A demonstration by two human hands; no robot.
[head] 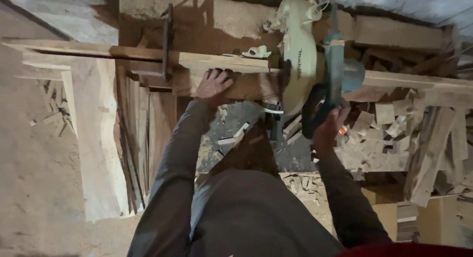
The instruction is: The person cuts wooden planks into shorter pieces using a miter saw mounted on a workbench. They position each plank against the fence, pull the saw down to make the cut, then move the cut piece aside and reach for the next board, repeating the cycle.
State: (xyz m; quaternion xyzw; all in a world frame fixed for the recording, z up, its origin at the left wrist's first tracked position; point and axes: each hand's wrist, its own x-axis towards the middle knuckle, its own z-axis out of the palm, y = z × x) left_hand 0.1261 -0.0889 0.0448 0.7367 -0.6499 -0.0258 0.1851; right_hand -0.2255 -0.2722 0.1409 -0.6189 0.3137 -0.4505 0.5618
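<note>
While the left hand (pixel 213 84) lies flat with fingers spread on the wooden board (pixel 231 84), pressing it just left of the mitre saw (pixel 300 55), the right hand (pixel 327 126) is closed around the dark saw handle (pixel 315 114) below the blade housing. Offcut blocks (pixel 379 124) lie heaped right of the saw; long planks (pixel 96 138) lean well to its left.

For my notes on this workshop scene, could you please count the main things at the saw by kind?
Hands: 2, the left hand and the right hand
Power saws: 1, the mitre saw
Boards being pressed at the saw: 1, the wooden board
Total: 4
Small offcuts: too many to count.
</note>
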